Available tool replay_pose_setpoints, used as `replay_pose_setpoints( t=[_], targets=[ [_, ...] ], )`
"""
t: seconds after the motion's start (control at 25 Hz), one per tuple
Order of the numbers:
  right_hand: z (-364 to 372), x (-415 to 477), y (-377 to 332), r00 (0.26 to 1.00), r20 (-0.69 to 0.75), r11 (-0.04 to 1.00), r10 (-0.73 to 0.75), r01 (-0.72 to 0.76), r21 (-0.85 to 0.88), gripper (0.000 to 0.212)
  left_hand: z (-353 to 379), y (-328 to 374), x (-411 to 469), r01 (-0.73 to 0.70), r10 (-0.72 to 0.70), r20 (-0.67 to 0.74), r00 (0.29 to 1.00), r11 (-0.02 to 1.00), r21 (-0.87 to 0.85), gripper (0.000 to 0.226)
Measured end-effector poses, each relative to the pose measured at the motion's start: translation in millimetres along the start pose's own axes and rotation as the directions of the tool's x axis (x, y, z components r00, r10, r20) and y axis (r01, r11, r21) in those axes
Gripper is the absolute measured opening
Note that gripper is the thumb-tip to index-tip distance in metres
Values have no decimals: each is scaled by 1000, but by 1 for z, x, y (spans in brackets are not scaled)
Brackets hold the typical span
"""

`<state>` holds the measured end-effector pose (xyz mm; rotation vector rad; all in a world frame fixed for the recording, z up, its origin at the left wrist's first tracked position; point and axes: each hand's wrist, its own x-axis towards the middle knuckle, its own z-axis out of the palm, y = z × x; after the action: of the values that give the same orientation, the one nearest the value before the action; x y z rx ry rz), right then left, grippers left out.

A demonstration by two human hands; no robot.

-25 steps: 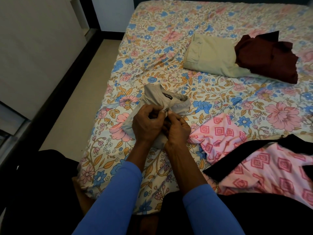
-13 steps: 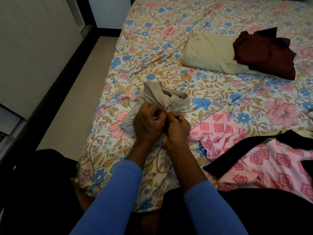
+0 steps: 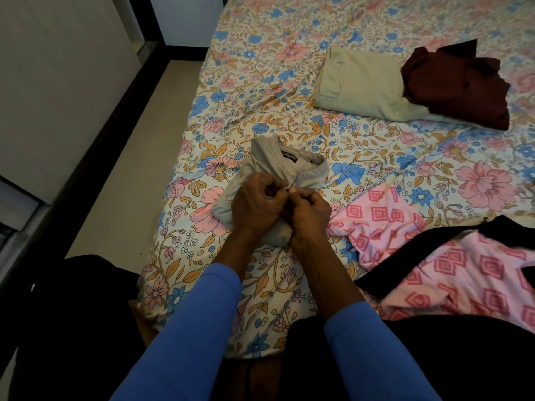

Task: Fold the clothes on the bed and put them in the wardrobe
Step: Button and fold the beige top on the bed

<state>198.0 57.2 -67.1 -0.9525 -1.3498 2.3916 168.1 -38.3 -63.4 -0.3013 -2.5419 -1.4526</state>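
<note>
Hands: left hand (image 3: 254, 206) and right hand (image 3: 309, 211) met over the grey garment (image 3: 269, 166). Both had fingers curled, fingertips pinching one small spot of its cloth.
Grey garment: lay bunched on the bed (image 3: 260, 82) near its left edge, collar and dark label turned away from the person.
Step (judged): a small fastening or seam near the collar was being set right before folding.
Method: keep the cloth taut between the two pinches, finish that spot, then spread the garment flat before the first fold.
Surroundings: pink patterned garment (image 3: 405, 227) just to the right, unfolded. Beige garment (image 3: 359, 82) lay folded further up the bed, with the maroon garment (image 3: 457, 85) touching its right side.
Unclear: whether the hands pinched a button or a seam was hidden behind the fingers. Pink garment was cut off at the frame edge. Pale panel (image 3: 58, 82) at left was possibly the wardrobe, could not tell.
</note>
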Motion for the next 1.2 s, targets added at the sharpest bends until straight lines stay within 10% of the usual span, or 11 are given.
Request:
replay_pose_setpoints(
  t=[0.4, 0.48, 0.56, 0.76, 1.0, 1.2],
  targets=[
    [-3, -10, -23, 998, 67, 988, -12, 22, -155, 12, -16, 4, 22, 93, -85, 89, 992, 991, -99, 24],
    [-6, -7, -18, 949, 35, 825, -313, 291, -484, 18, -27, 5, 44, 134, -123, -161, 979, 989, 62, 31],
    [-8, -7, -7, 813, 184, 447, -553, 476, -758, 33, -36, -3, 70, 240, -199, -178, 964, 937, 252, 40],
    [-5, -14, 19, 829, 395, -19, -397, 422, -906, 96, -34, -29, 123, 40, -77, 89, 993, 932, 360, 27],
    [-6, -9, 21, 835, 400, -109, -377, 389, -915, 100, -46, -39, 107, 301, -305, -35, 952, 901, 312, 63],
    [-6, -6, 24, 812, 422, -139, -404, 401, -905, 96, -74, -56, 48, 1, -44, 78, 996, 875, 484, 56]
  ],
)
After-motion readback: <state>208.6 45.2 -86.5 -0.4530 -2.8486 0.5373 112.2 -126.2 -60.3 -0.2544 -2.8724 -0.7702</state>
